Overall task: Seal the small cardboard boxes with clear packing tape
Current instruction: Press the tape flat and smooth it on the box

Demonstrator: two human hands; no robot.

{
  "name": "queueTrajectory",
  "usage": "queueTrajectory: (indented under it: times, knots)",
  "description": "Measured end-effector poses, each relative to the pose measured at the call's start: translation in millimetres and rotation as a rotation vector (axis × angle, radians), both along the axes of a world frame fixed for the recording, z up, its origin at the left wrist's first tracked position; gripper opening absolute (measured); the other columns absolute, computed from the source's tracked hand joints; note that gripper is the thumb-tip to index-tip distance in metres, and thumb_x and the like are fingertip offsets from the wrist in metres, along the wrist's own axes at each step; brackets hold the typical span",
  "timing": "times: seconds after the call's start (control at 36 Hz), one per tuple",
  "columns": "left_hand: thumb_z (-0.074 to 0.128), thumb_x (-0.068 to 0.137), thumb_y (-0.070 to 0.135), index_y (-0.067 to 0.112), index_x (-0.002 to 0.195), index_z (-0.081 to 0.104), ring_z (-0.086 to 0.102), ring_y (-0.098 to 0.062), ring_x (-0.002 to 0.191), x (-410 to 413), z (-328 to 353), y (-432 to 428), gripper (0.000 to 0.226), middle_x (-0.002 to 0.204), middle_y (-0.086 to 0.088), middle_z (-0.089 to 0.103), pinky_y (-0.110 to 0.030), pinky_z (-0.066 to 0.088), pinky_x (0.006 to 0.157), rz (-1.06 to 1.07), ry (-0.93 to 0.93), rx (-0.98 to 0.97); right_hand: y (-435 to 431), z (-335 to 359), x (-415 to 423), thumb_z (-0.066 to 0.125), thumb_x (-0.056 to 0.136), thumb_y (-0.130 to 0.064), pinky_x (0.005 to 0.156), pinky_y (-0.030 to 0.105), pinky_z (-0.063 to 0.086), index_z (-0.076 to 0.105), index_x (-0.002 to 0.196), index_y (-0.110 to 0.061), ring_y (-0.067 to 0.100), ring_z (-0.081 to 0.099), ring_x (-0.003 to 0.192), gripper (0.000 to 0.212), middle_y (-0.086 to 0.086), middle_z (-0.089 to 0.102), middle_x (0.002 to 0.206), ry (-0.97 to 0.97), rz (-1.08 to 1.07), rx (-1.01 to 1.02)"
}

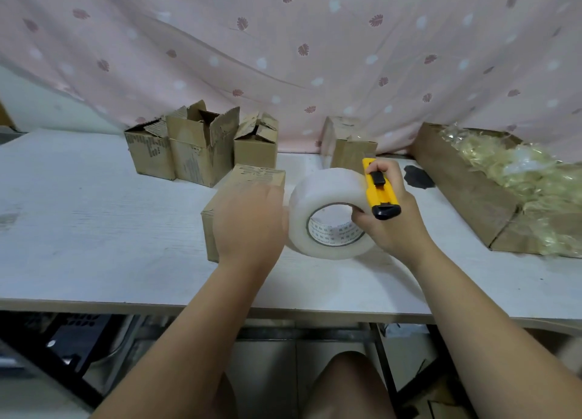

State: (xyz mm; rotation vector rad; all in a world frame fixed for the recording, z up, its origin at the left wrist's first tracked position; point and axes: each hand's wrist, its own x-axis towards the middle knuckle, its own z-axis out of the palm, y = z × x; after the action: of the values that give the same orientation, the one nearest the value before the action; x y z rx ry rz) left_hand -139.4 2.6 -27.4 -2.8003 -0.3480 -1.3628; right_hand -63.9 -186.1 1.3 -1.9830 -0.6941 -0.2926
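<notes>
1. Box: small, brown, flaps closed, at the centre of the table. Its long axis runs 6 to 12 o'clock. Whether it carries tape cannot be told.
2. Left hand: palm down on the box top, fingers straight, slightly blurred. It is the nearer hand to the box.
3. Tape roll: clear, standing on edge just beside the box at its 3 o'clock side, core facing 6 o'clock. Its loose end is not visible.
4. Right hand: fingers curled into the roll's core and clasping a yellow knife.
5. Next move, judged: draw the tape from 3 o'clock across the box top.
6. Remainder: open boxes at 11 o'clock and another box at 1 o'clock.
</notes>
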Motion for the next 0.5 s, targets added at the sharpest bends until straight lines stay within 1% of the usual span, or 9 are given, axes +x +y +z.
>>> queueTrajectory:
  times: [0.03, 0.06, 0.08, 0.11, 0.17, 0.22, 0.33, 0.44, 0.5]
  knots:
    - [0.074, 0.076, 0.016, 0.012, 0.083, 0.071, 0.064, -0.024, 0.064, 0, 0, 1, 0.009, 0.078, -0.003, 0.07, -0.032, 0.047, 0.066, -0.003, 0.011, -0.013, 0, 2, 0, 0.065, 0.076, 0.005, 0.061, 0.035, 0.042, 0.037, 0.107, -0.037, 0.03, 0.049, 0.074, 0.059, 0.016, 0.055, 0.094, -0.004, -0.008, -0.023]
    - [0.073, 0.076, 0.015, 0.011, 0.084, 0.071, 0.064, -0.025, 0.065, 0, 0, 1, 0.009, 0.079, -0.004, 0.07, -0.033, 0.047, 0.066, -0.007, 0.023, -0.027, -2, 4, 1, 0.063, 0.077, 0.004, 0.063, 0.04, 0.043, 0.037, 0.111, -0.033, 0.033, 0.05, 0.075, 0.056, 0.012, 0.056, 0.092, -0.017, -0.024, -0.061]
    - [0.072, 0.077, 0.014, 0.01, 0.085, 0.071, 0.064, -0.026, 0.066, 0, 0, 1, 0.009, 0.079, -0.005, 0.07, -0.034, 0.047, 0.067, -0.011, 0.037, -0.038, -3, 6, 2, 0.062, 0.078, 0.001, 0.063, 0.043, 0.042, 0.035, 0.112, -0.035, 0.034, 0.05, 0.074, 0.056, 0.003, 0.055, 0.088, -0.04, -0.051, -0.113]
    - [0.072, 0.078, 0.013, 0.01, 0.087, 0.071, 0.064, -0.026, 0.066, 0, 1, 2, 0.009, 0.08, -0.005, 0.07, -0.035, 0.047, 0.067, -0.011, 0.05, -0.042, -5, 9, 3, 0.061, 0.079, -0.001, 0.061, 0.043, 0.039, 0.033, 0.11, -0.038, 0.033, 0.049, 0.073, 0.056, -0.008, 0.053, 0.084, -0.071, -0.083, -0.175]
    - [0.07, 0.079, 0.012, 0.009, 0.09, 0.071, 0.065, -0.027, 0.07, 0, 1, 3, 0.011, 0.083, -0.006, 0.071, -0.036, 0.047, 0.069, -0.003, 0.074, -0.039, -8, 15, 5, 0.059, 0.078, -0.005, 0.053, 0.036, 0.03, 0.03, 0.105, -0.041, 0.029, 0.045, 0.07, 0.053, -0.016, 0.048, 0.076, -0.16, -0.161, -0.318]
    - [0.068, 0.082, 0.011, 0.009, 0.096, 0.07, 0.066, -0.027, 0.077, 0, 3, 4, 0.014, 0.09, -0.007, 0.071, -0.037, 0.047, 0.073, 0.009, 0.109, -0.047, -11, 22, 6, 0.058, 0.076, -0.005, 0.049, 0.03, 0.024, 0.031, 0.104, -0.039, 0.026, 0.043, 0.069, 0.052, -0.014, 0.047, 0.072, -0.286, -0.242, -0.486]
    - [0.059, 0.089, 0.013, 0.013, 0.108, 0.064, 0.064, -0.026, 0.092, -1, 6, 8, 0.02, 0.106, -0.005, 0.068, -0.036, 0.04, 0.08, 0.065, 0.197, -0.037, -11, 32, 5, 0.057, 0.074, 0.002, 0.055, 0.032, 0.027, 0.04, 0.118, -0.03, 0.029, 0.051, 0.08, 0.057, -0.002, 0.058, 0.092, -0.536, -0.295, -0.826]
    - [0.052, 0.092, 0.014, 0.018, 0.121, 0.05, 0.057, -0.023, 0.107, -1, 10, 5, 0.03, 0.119, -0.003, 0.058, -0.033, 0.037, 0.087, 0.095, 0.324, -0.001, -7, 41, 0, 0.054, 0.08, 0.002, 0.059, 0.033, 0.029, 0.038, 0.128, -0.025, 0.029, 0.051, 0.088, 0.058, 0.001, 0.057, 0.102, -0.491, -0.271, -0.908]
    - [0.053, 0.086, 0.01, 0.017, 0.119, 0.046, 0.055, -0.025, 0.108, 1, 14, 0, 0.035, 0.116, -0.004, 0.054, -0.035, 0.039, 0.089, 0.122, 0.407, 0.018, -6, 44, -2, 0.054, 0.081, 0.002, 0.06, 0.033, 0.031, 0.035, 0.13, -0.024, 0.029, 0.051, 0.088, 0.059, 0.002, 0.056, 0.104, -0.454, -0.264, -0.946]
